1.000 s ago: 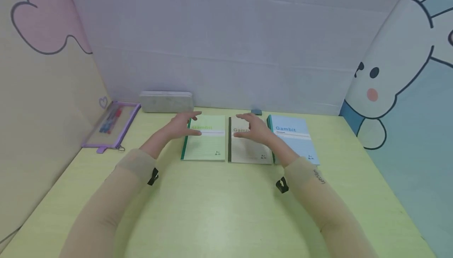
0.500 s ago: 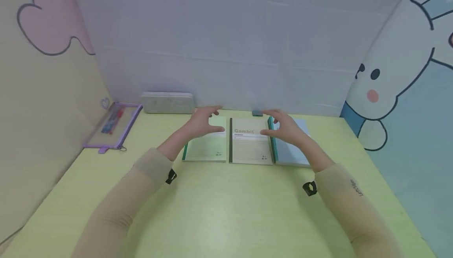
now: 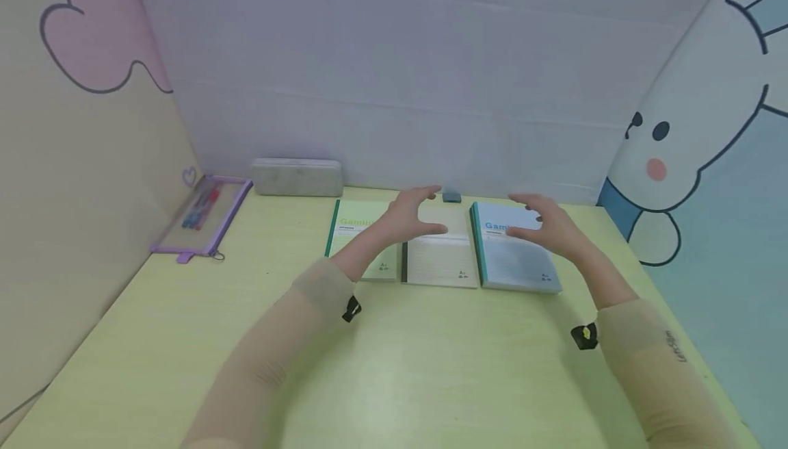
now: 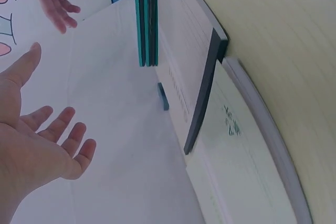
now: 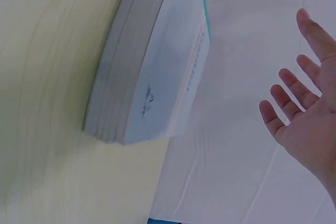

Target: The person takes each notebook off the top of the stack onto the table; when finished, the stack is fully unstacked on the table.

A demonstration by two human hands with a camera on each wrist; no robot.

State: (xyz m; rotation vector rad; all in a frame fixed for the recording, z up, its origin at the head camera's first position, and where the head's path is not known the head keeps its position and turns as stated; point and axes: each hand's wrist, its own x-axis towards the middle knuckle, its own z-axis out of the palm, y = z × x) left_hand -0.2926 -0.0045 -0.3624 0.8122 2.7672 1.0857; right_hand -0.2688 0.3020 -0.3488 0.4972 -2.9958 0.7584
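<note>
Both hands are relaxed and empty, hovering palm-in. The left hand (image 3: 411,215) sits above the beige notebook (image 3: 440,264), the right hand (image 3: 550,226) over the blue notebook (image 3: 514,264). Green notebook (image 3: 351,226) lies alongside on the surface (image 3: 394,367).

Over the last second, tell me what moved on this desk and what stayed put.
Both hands slid to the person's right: the left hand from over the green notebook to above the beige notebook, the right hand from the beige one to above the blue notebook. Both are open and hold nothing. The notebooks, grey case and purple pouch lie as before.
</note>
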